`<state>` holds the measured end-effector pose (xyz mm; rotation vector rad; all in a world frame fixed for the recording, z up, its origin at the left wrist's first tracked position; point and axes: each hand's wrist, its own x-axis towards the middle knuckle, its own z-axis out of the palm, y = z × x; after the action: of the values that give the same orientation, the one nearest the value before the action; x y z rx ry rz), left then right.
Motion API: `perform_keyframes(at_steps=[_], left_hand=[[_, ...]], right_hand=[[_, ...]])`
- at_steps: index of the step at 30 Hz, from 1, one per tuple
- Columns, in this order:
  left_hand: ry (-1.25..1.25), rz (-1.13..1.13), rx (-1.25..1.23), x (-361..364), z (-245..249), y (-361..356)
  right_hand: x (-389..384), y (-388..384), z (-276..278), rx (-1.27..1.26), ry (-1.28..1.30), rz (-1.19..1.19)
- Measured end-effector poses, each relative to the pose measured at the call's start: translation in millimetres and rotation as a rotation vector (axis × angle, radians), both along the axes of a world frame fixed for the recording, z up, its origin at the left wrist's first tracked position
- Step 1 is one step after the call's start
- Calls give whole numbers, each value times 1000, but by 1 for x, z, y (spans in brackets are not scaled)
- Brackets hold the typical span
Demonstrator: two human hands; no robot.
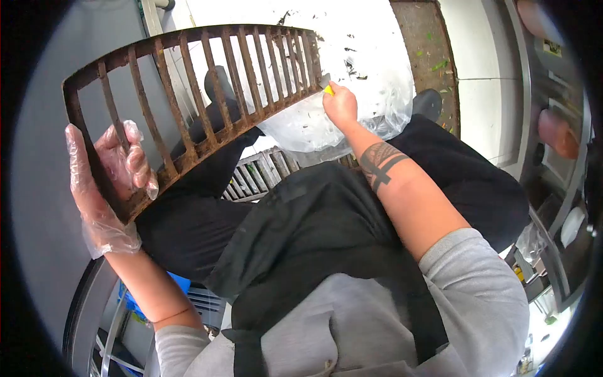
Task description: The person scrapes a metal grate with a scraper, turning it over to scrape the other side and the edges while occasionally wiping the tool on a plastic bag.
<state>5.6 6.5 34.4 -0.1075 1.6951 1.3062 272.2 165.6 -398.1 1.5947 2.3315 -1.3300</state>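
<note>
A long, rust-brown drain grate (207, 139) is held up at a slant across the view, its slats running between two long edges. My left hand (113, 166), in a clear plastic glove, grips its left end, with the fingers curled round the end bar and a slat. At the grate's far right end, my bare right hand (342, 107) is closed on a small tool with a yellow handle (328, 90). The tool's grey tip is right at the grate's corner. Under that end lies a white plastic sheet or bag (370, 56) with dark flakes scattered on it.
Another slatted grate (267, 171) lies on the floor between my legs. To the right of the plastic runs a brown channel (430, 50) with green scraps in it. A grey panel (44, 157) stands close on the left. Metal shelving (556, 125) is on the right.
</note>
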Motion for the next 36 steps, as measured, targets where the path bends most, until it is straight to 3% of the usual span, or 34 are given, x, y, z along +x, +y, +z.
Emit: perform_keyframes(at_steps=[2,5,6,13,18,21,25,30,32,36], left_hand=[[11,-3,-15,0,0,0],[56,47,-73,10,6,9],[96,99,-103,14,8,11],[79,73,-86,2,0,2],[135,200,-163,8,1,10],[15,53,-99,-3,-2,-1],[43,75,-105,8,3,5],[63,177,-140,6,3,7],[13,79,-78,0,-3,-3],[78,103,-124,8,-3,-3]], right_hand=[[-7,-5,-5,102,14,-32],[-27,7,15,-14,-51,-18],[-33,9,10,79,25,-36],[-67,59,2,64,8,63],[-24,41,9,17,-74,126],[7,17,6,18,-22,58],[-49,50,9,41,-86,67],[-30,33,9,74,-72,64],[-15,23,-1,94,-81,62],[-54,56,8,55,-29,20]])
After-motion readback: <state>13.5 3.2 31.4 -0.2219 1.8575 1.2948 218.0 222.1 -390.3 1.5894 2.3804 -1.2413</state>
